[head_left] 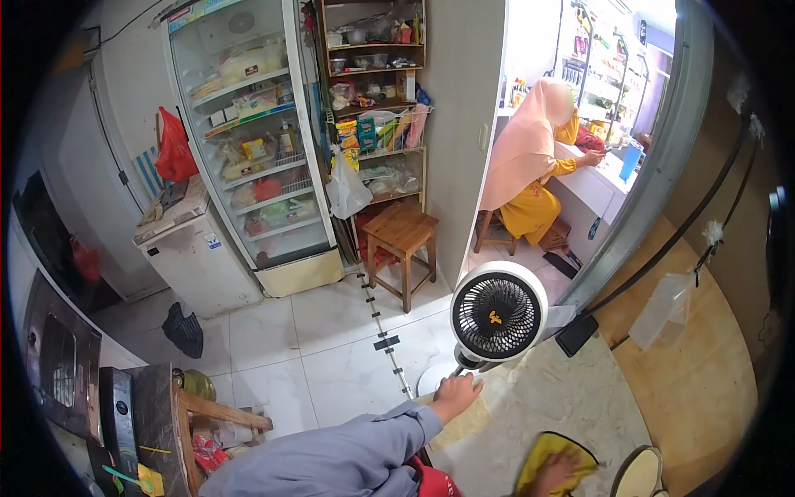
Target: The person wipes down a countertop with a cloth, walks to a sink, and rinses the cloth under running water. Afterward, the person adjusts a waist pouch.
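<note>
My left hand (458, 398) reaches to the back edge of the table, its fingers closed at the stand of a white fan (498, 313) with a round black grille. Part of the fan's white base (434, 379) shows just beyond the knuckles; exactly how the fingers wrap the stand is hidden. Lower down, my right hand (556, 472) presses on a yellow cloth (534, 464) with a dark border, flat against the marbled tabletop (604, 398). That hand is slightly blurred.
A dark phone (577, 335) lies behind the fan, near the door frame. At the table's lower right is a round-ended, pale object with a dark rim (638, 472). A wooden stool (402, 236), glass-door fridge (252, 124) and seated person (530, 157) are farther off.
</note>
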### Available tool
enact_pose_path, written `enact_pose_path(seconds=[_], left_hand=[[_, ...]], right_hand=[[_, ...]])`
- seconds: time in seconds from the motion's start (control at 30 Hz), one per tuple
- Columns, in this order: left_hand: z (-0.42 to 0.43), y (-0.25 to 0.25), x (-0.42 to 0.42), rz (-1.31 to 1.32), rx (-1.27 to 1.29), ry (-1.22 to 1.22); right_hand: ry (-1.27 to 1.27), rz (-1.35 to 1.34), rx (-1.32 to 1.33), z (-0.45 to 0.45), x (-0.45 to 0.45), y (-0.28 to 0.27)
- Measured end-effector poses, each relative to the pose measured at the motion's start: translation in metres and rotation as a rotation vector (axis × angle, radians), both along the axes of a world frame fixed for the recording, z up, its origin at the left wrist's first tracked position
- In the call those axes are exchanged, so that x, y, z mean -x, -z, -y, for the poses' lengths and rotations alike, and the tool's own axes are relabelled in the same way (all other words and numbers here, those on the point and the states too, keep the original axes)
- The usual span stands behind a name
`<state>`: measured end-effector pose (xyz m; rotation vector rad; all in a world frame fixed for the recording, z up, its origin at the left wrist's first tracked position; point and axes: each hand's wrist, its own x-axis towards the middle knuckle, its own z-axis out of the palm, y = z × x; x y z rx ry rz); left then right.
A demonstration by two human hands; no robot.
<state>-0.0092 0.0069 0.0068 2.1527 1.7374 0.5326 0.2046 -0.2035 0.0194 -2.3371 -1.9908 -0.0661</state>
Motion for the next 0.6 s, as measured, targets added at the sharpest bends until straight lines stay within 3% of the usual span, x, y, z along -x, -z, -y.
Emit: enact_pose_path(seconds=[0.23, 0.3, 0.37, 0.4, 0.43, 0.47, 0.5, 0.53, 0.6], left_hand=[[-0.001, 0.000, 0.001, -0.008, 0.020, 0.016], [0.000, 0.000, 0.001, -0.004, -0.003, 0.020], [-0.001, 0.001, 0.002, -0.016, 0.001, 0.020], [-0.001, 0.001, 0.001, -0.024, 0.008, 0.024], [0.000, 0.001, 0.000, -0.027, 0.007, 0.019], [0.001, 0.001, 0.000, -0.016, 0.008, 0.016], [-0.001, 0.002, 0.000, -0.004, 0.008, 0.011], [-0.001, 0.004, 0.000, -0.007, 0.005, 0.009], [-0.001, 0.005, 0.000, 0.002, 0.002, 0.004]], right_hand=[[-0.467, -0.208, -0.001, -0.013, 0.080, 0.005], [-0.585, -0.292, -0.028, -0.013, 0.061, 0.015], [-0.624, -0.460, 0.167, -0.026, 0.006, 0.016], [-0.540, -0.385, -0.035, -0.030, -0.002, -0.030], [-0.288, -0.178, -0.315, -0.023, -0.001, -0.043], [-0.175, -0.492, -0.223, -0.031, -0.018, -0.080], [0.074, -0.461, -0.223, -0.027, -0.082, -0.008], [0.296, 0.136, 0.176, -0.039, -0.082, -0.039], [0.295, 0.176, 0.169, -0.043, -0.078, -0.027]])
